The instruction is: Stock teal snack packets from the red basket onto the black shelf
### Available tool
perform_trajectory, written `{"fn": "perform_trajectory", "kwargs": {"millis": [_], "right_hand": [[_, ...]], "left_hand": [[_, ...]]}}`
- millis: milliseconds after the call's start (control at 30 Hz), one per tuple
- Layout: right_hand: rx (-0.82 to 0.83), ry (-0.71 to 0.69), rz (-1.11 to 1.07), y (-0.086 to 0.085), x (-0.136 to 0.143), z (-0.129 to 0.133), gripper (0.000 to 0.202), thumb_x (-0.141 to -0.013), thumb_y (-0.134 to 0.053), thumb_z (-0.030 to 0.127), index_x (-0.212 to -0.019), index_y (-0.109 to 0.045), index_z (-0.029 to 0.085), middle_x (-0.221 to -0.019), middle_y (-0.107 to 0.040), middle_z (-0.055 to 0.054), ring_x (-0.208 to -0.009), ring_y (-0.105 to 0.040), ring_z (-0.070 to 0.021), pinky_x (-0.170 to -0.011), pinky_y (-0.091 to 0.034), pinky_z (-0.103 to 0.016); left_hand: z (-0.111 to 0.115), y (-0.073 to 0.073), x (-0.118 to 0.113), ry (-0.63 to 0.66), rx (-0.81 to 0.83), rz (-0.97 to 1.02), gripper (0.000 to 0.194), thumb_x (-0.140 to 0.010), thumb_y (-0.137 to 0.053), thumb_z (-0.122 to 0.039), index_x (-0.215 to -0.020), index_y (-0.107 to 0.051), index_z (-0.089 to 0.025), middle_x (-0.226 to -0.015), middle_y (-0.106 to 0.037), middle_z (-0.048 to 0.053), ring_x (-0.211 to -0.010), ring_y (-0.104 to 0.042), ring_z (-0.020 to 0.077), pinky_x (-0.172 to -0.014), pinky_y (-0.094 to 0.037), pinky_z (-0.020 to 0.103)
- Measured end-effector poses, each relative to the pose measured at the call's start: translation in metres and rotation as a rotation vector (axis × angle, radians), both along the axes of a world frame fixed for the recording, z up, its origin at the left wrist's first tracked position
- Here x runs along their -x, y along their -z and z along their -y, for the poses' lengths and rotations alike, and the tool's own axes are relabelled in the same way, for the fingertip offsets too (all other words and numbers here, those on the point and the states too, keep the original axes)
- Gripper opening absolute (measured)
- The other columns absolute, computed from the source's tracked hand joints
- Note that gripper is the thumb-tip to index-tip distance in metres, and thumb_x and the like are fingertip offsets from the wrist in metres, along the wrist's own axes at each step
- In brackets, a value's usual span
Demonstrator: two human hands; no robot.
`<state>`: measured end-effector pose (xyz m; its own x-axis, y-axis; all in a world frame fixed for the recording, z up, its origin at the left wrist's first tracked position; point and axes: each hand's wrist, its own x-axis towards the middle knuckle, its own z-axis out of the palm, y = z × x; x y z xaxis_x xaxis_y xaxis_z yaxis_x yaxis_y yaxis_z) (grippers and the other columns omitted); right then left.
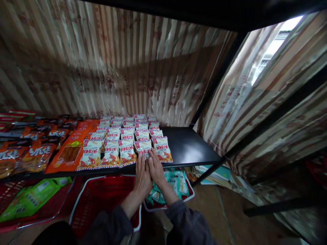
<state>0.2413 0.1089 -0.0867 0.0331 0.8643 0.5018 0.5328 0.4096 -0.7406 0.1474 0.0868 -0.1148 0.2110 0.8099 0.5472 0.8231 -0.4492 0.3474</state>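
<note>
Rows of small white and orange snack bags (pixel 110 152) with striped edges stand on a black shelf (pixel 189 146). My left hand (pixel 143 176) reaches up to the front of one snack bag (pixel 143 147), its fingers straight and lying against the lower part. Close beside it, my right hand (pixel 155 166) has its fingers stretched out at the same bag's lower right, near the end bag (pixel 161 149) of the front row. Both hands are side by side, palms towards the bags, and neither grips anything. My fingers hide the bottom of the middle bag.
Orange snack packs (pixel 66 153) and black-and-orange bags (pixel 39 149) lie to the left. Below the shelf stand a red basket (pixel 88 190), a basket with teal packets (pixel 176 180), and another with a green pouch (pixel 33 195). Black posts (pixel 217 78) frame the striped curtain (pixel 143 68).
</note>
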Motion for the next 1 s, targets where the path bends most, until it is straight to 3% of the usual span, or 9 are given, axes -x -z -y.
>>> {"fn": "perform_trajectory", "kwargs": {"millis": [267,400,767,1000], "right_hand": [[-0.009,-0.024,0.036,0.005,0.009,-0.012,0.05,-0.095,-0.029,0.044,-0.134,-0.047,0.019,-0.146,-0.038,-0.01,-0.137,-0.031,-0.0221,-0.112,-0.028,-0.047],[-0.08,-0.019,0.1,0.008,0.008,-0.016,0.047,-0.096,-0.029,0.039,-0.135,-0.045,0.02,-0.148,-0.033,-0.008,-0.139,-0.025,-0.0213,-0.113,-0.025,-0.048],[-0.153,0.006,0.239,0.013,0.009,-0.013,0.045,-0.096,-0.03,0.03,-0.14,-0.036,0.022,-0.151,-0.027,-0.007,-0.141,-0.016,-0.0219,-0.112,-0.026,-0.052],[-0.16,0.031,0.24,0.011,0.013,0.0,0.044,-0.096,-0.029,0.029,-0.139,-0.038,0.021,-0.15,-0.029,-0.007,-0.141,-0.017,-0.0226,-0.111,-0.026,-0.055]], "left_hand": [[-0.015,-0.015,0.017,0.038,-0.031,-0.058,0.053,-0.079,-0.038,-0.006,-0.132,-0.042,-0.003,-0.146,-0.031,0.022,-0.141,-0.005,0.0305,-0.11,-0.028,0.054],[-0.019,-0.013,0.019,0.066,-0.055,-0.076,0.054,-0.082,-0.036,-0.006,-0.136,-0.035,-0.003,-0.146,-0.031,0.021,-0.141,-0.009,0.0287,-0.11,-0.029,0.052],[-0.02,0.001,0.024,0.037,-0.132,0.025,0.055,-0.092,-0.03,-0.012,-0.145,-0.016,-0.011,-0.151,-0.02,0.02,-0.14,-0.003,0.0269,-0.107,-0.035,0.051],[-0.013,-0.003,0.023,0.027,-0.14,-0.002,0.06,-0.092,-0.032,-0.013,-0.147,-0.008,-0.014,-0.149,-0.026,0.018,-0.141,-0.006,0.0255,-0.11,-0.03,0.053]]}}
